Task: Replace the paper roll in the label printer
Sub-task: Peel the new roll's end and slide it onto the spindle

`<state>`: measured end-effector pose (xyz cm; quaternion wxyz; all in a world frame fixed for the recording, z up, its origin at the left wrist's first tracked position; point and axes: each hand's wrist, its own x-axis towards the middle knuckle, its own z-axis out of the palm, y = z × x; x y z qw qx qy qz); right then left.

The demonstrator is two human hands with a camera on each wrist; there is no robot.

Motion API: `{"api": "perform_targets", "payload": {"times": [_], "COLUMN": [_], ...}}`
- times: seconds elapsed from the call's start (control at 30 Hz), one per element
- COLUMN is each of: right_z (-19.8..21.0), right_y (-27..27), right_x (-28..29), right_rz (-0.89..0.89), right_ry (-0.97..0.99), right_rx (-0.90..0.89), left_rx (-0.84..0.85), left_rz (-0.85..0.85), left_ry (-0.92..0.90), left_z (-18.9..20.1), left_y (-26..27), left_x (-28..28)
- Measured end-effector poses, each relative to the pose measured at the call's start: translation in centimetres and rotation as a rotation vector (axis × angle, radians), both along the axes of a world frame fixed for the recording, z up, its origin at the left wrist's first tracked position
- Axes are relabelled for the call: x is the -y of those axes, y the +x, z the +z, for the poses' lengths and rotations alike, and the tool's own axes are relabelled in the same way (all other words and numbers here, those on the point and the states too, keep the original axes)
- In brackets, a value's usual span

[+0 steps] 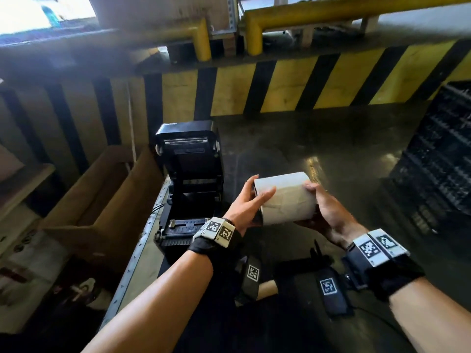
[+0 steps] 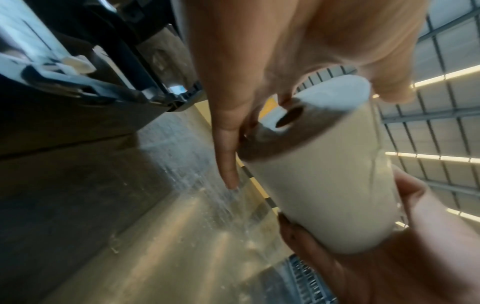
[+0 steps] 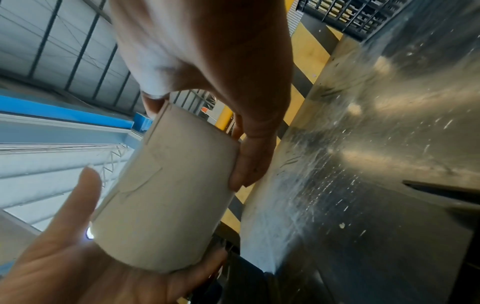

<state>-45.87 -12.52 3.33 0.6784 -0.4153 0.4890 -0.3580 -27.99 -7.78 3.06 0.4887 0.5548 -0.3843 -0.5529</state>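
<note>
Left hand and right hand grip a white paper roll between them; right fingers hidden beneath. Open label printer left of them, interior dark.

Dark metal deck w/ open label printer on it.

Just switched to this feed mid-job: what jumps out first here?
A white paper roll held up between both hands, the left hand on its left end, the right hand cupping its right end. Left of it stands the black label printer, lid open. Behind runs a yellow-and-black striped barrier.
</note>
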Motion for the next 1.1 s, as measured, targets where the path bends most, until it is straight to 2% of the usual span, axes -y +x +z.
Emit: {"api": "perform_targets", "payload": {"times": [0.13,0.23,0.3,0.43,0.5,0.67,1.1], "right_z": [1.3,1.6,1.5,2.6,2.8,1.8,1.3], "right_y": [0.4,0.7,0.6,0.3,0.6,1.2,0.9], "right_x": [-1.1,-1.4,-1.1,-1.8,-2.4,-2.9,-2.9], "right_rz": [0.057,0.059,0.001,-0.079,-0.046,-0.025,-0.005], "right_ry": [-0.002,-0.083,-0.304,-0.882,-1.037,-1.099,-1.054], "right_rx": [0.062,-0.073,-0.246,-0.48,-0.582,-0.706,-0.712], "left_rx": [0.026,0.049,0.064,0.072,0.077,0.089,0.144], "left_rz": [0.041,0.079,0.1,0.129,0.138,0.142,0.143], "left_ry": [-0.102,-0.113,-0.097,-0.071,-0.066,-0.054,-0.06], "left_z": [1.1,1.4,1.6,1.7,1.6,1.7,1.5], "left_y": [0.1,0.6,1.0,1.6,1.8,1.9,1.8], "left_x": [-0.5,-0.7,-0.8,-1.0,-1.2,-1.3,-1.2]}}
